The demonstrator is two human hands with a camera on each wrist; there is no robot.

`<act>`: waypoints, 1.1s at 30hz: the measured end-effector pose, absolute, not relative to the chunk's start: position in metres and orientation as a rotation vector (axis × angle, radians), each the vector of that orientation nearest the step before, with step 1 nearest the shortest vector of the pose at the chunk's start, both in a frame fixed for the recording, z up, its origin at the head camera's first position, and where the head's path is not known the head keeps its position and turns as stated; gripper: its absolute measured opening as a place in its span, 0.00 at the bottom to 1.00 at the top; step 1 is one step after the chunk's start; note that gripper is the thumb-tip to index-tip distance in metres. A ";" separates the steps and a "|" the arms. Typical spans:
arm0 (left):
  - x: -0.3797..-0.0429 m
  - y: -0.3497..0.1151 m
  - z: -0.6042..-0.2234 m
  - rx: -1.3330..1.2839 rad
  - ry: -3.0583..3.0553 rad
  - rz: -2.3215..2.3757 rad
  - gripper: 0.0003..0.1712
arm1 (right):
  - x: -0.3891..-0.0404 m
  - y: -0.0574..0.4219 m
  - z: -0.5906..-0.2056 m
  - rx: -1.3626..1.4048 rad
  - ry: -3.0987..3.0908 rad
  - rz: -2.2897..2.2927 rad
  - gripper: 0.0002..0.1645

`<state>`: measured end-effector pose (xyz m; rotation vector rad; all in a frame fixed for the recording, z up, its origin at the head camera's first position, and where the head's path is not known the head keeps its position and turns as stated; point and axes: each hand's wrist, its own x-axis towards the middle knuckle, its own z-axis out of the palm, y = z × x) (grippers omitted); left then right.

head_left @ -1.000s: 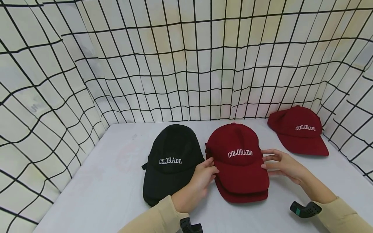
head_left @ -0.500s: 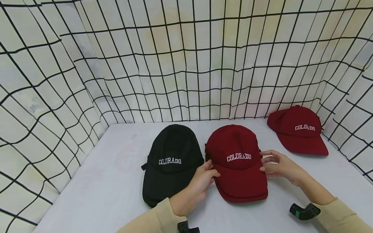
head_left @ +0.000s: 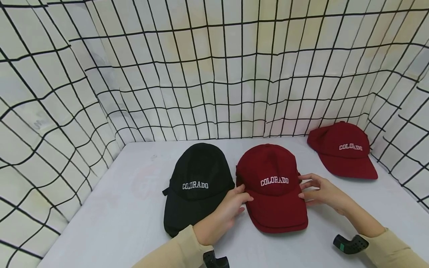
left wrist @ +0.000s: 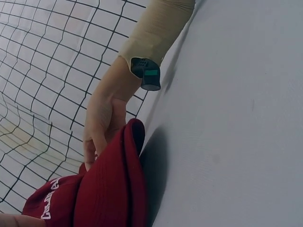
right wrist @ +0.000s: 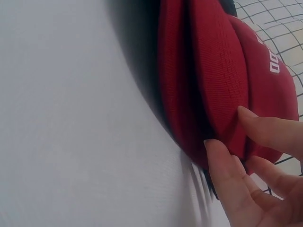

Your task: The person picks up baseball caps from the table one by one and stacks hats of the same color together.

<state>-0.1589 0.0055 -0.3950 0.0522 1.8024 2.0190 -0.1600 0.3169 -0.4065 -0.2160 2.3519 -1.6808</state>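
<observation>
Two red baseball caps lie stacked in the middle of the table in the head view, the top red cap (head_left: 275, 208) bearing white COLORADO lettering. Its brim nearly covers that of the lower red cap (head_left: 283, 229). My left hand (head_left: 226, 212) holds the top cap's left side, thumb over the brim. At the opposite side, my right hand (head_left: 323, 193) pinches the brim edge; the right wrist view shows its thumb (right wrist: 265, 127) above and a finger below. A narrow gap separates the two brims (right wrist: 220, 71) there. Close by my left hand sits a black COLORADO cap (head_left: 197, 190).
Another red cap (head_left: 343, 150) stands at the back right corner of the white table (head_left: 110, 208). Black netting (head_left: 214, 74) over pale walls encloses the back and both sides. Dark wrist devices (head_left: 350, 243) are worn at the cuffs.
The top red cap has come down slightly toward me onto the lower one, and their brims now line up more closely. Both hands have kept hold and shifted only a little.
</observation>
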 end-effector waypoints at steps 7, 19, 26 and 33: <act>-0.161 0.010 -0.399 0.040 1.816 2.011 0.43 | -0.160 0.321 -0.407 -0.226 2.348 -1.665 0.41; -0.161 0.009 -0.397 0.015 1.788 2.017 0.43 | -0.159 0.325 -0.404 -0.251 2.352 -1.629 0.41; -0.154 0.003 -0.394 0.022 1.746 2.039 0.43 | -0.159 0.334 -0.395 -0.331 2.378 -1.545 0.36; -0.143 -0.012 -0.385 0.104 1.761 1.970 0.38 | -0.160 0.341 -0.379 -0.327 2.501 -1.505 0.31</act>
